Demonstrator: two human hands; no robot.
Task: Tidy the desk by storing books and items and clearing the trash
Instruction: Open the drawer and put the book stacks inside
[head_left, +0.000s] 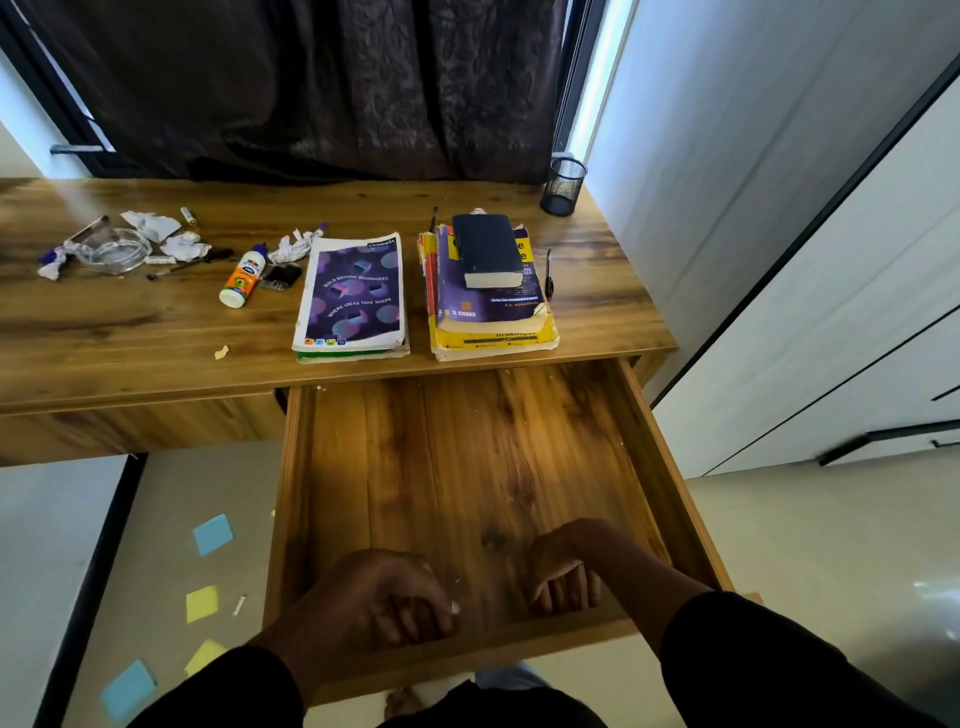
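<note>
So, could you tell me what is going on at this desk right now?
A person is tidying a wooden desk. Its drawer is pulled wide open and looks empty, and the left hand and right hand are curled at its front edge, holding nothing. Nothing appears stored yet: two stacks of books sit on the desk above the drawer, while crumpled paper, a glue bottle and pens lie to the left. Sticky notes are scattered on the floor.
</note>
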